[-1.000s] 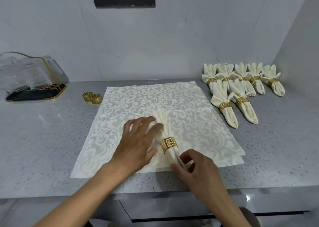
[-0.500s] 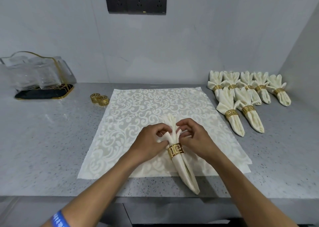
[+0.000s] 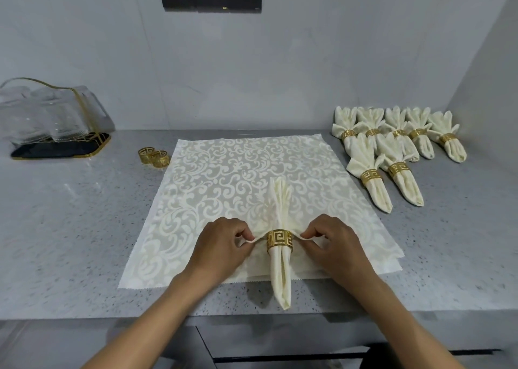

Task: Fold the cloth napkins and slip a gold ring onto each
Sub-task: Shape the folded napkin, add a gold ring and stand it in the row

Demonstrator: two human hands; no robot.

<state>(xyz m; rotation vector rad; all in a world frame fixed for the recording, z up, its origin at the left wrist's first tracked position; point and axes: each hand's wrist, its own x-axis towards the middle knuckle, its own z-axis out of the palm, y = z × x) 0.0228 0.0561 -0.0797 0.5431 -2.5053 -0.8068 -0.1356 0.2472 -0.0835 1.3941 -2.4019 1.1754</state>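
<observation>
A cream folded napkin [image 3: 280,273] lies lengthwise on a flat patterned cloth [image 3: 224,178], with a gold ring [image 3: 279,241] around its middle. My left hand [image 3: 221,248] pinches a cloth flap just left of the ring. My right hand [image 3: 333,245] pinches the matching flap on the ring's right. Both flaps are drawn sideways. The napkin's upper pleats stand in a narrow bunch above the ring, and its lower tip reaches past the cloth's front edge.
Several finished ringed napkins [image 3: 392,150] lie in two rows at the back right. Two loose gold rings [image 3: 154,157] sit left of the cloth. A clear holder on a black tray [image 3: 56,147] stands far left. The counter's front edge [image 3: 84,316] runs near my arms.
The napkin has been turned straight, with its tip toward me. My hands dropped from the pleats above the ring to its two sides and pulled the flaps outward.
</observation>
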